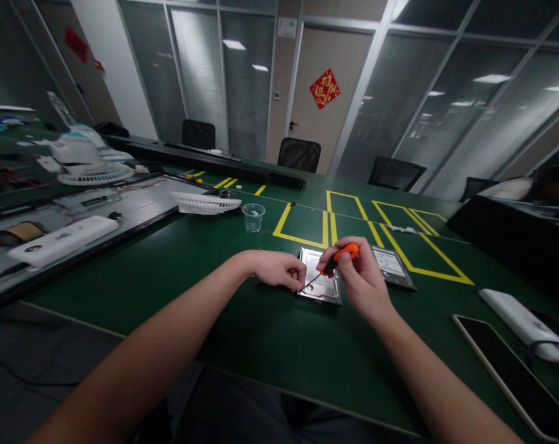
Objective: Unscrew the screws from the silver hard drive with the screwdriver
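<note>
A silver hard drive (326,287) lies flat on the green table in front of me. My right hand (360,277) is closed around the orange and black handle of a screwdriver (350,250). The shaft slants down to the left, and its tip meets the drive's near left corner. At that same corner is my left hand (280,270), its fingers curled and pinched close to the tip. Whatever the left fingertips hold, if anything, is too small to make out. Just right of my right hand, a second hard drive (393,266) rests on the table, partly covered by that hand.
A clear plastic cup (253,217) stands beyond my left hand. White fan parts (205,202) and a large flat panel (136,203) lie at left. At right are a phone (506,370) and a white device (524,324). Yellow tape (302,239) marks the table.
</note>
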The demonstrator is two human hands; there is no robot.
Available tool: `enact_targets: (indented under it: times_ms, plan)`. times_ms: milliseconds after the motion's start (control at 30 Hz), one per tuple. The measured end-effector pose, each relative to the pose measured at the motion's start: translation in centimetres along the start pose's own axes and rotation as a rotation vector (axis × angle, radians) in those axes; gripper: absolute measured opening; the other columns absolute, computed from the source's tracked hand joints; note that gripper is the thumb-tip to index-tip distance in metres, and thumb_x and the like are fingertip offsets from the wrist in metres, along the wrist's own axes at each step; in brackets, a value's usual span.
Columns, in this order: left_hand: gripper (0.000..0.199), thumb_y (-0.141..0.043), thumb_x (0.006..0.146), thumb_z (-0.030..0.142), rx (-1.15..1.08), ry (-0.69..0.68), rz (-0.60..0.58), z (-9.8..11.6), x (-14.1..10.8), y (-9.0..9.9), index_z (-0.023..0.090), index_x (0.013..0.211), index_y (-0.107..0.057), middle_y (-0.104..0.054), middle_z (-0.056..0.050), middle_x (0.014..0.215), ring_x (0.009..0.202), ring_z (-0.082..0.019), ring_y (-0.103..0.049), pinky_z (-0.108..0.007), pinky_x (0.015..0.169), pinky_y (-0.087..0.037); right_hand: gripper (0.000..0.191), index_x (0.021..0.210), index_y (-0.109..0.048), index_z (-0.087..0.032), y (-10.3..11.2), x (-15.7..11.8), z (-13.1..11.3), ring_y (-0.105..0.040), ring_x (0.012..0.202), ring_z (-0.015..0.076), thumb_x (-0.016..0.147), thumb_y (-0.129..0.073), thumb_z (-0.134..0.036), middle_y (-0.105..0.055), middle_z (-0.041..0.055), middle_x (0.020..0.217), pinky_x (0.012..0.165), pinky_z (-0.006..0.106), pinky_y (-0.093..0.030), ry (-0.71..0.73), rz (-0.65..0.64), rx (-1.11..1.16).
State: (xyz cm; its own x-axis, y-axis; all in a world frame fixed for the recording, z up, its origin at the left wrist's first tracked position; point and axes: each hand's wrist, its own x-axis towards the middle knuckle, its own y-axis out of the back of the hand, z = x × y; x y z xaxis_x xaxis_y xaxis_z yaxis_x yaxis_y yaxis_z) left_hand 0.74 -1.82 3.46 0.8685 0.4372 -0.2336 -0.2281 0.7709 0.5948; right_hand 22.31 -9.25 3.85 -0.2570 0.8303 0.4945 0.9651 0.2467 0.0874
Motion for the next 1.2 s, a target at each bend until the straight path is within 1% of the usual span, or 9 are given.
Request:
enact_targets:
  times_ms: [300,567,733,833,900,1000,1100,1167,1200]
  plan:
    - [0.016,-0.064,0.091,0.029,0.007,-0.013,-0.002,-0.3,0.1,0.1,0.017,0.1,-0.064,-0.065,-0.001,0.09,0.083,-0.015,-0.058,-0.025,0.072,-0.044,0.019,0.113,-0.05,-0.025,0.0,0.0,0.3,-0.068,0.082,0.0172,0.102,-0.056,-0.039,-0.069,0.0035,0.096,0.072,0.032,-0.052,0.017,0.0,0.05]
    - [0.017,-0.07,0.084,0.027,-0.06,-0.042,-0.02,0.5,-0.4,0.1,0.017,0.097,-0.064,-0.063,0.0,0.089,0.082,-0.015,-0.058,-0.026,0.074,-0.046,0.021,0.119,-0.051,-0.025,-0.1,0.2,0.5,-0.067,0.082,0.0169,0.102,-0.056,-0.035,-0.069,0.0038,0.096,0.071,0.032,-0.051,0.033,-0.005,0.034]
    - [0.017,-0.07,0.084,0.03,-0.028,-0.055,-0.005,0.1,-0.2,0.0,0.018,0.095,-0.063,-0.061,0.001,0.087,0.079,-0.014,-0.057,-0.026,0.073,-0.045,0.024,0.123,-0.051,-0.025,-0.3,0.6,0.2,-0.067,0.082,0.0168,0.102,-0.056,-0.035,-0.069,0.0034,0.095,0.074,0.033,-0.051,0.042,-0.036,0.017]
    - [0.017,-0.07,0.085,0.031,0.009,-0.058,0.009,0.0,-0.1,0.0,0.018,0.095,-0.064,-0.062,0.001,0.087,0.079,-0.015,-0.057,-0.026,0.071,-0.044,0.026,0.124,-0.052,-0.024,-0.5,0.9,-0.2,-0.066,0.082,0.0172,0.102,-0.055,-0.038,-0.068,0.0036,0.094,0.077,0.035,-0.052,0.038,-0.087,0.033]
    - [0.018,-0.07,0.085,0.032,0.032,-0.058,0.018,0.0,0.0,0.0,0.018,0.094,-0.065,-0.063,0.0,0.088,0.08,-0.016,-0.058,-0.026,0.07,-0.044,0.027,0.122,-0.055,-0.023,-0.5,1.1,-0.6,-0.065,0.082,0.0177,0.105,-0.048,-0.042,-0.067,0.0039,0.092,0.078,0.036,-0.052,0.023,-0.108,0.066]
    - [0.019,-0.07,0.085,0.033,0.048,-0.044,0.014,0.1,-0.1,0.1,0.018,0.095,-0.065,-0.064,0.0,0.088,0.079,-0.016,-0.059,-0.026,0.07,-0.044,0.034,0.116,-0.06,-0.022,-0.7,1.5,-1.0,-0.065,0.084,0.0184,0.106,-0.039,-0.047,-0.067,0.0053,0.092,0.08,0.036,-0.051,-0.029,-0.105,0.097]
    - [0.021,-0.07,0.086,0.035,0.046,-0.022,0.005,0.0,-0.3,0.1,0.019,0.099,-0.066,-0.063,0.001,0.085,0.077,-0.016,-0.058,-0.025,0.068,-0.044,0.033,0.107,-0.065,-0.02,-1.1,2.0,-1.3,-0.064,0.084,0.0178,0.105,-0.045,-0.046,-0.067,0.0057,0.092,0.078,0.034,-0.051,-0.062,-0.079,0.094]
    - [0.022,-0.07,0.086,0.036,0.059,-0.015,0.011,-0.1,-0.3,0.1,0.021,0.102,-0.068,-0.063,0.001,0.086,0.078,-0.016,-0.058,-0.025,0.069,-0.044,0.027,0.1,-0.065,-0.02,-1.6,2.4,-1.3,-0.065,0.083,0.0172,0.102,-0.052,-0.043,-0.068,0.0054,0.092,0.074,0.032,-0.051,-0.087,-0.08,0.156]
    - [0.022,-0.07,0.086,0.036,0.071,-0.013,0.015,-0.2,-0.4,0.1,0.021,0.102,-0.069,-0.064,0.001,0.088,0.079,-0.016,-0.059,-0.025,0.07,-0.044,0.024,0.097,-0.065,-0.02,-1.9,2.6,-1.2,-0.065,0.081,0.0167,0.102,-0.054,-0.041,-0.068,0.005,0.091,0.075,0.032,-0.051,-0.101,-0.07,0.203]
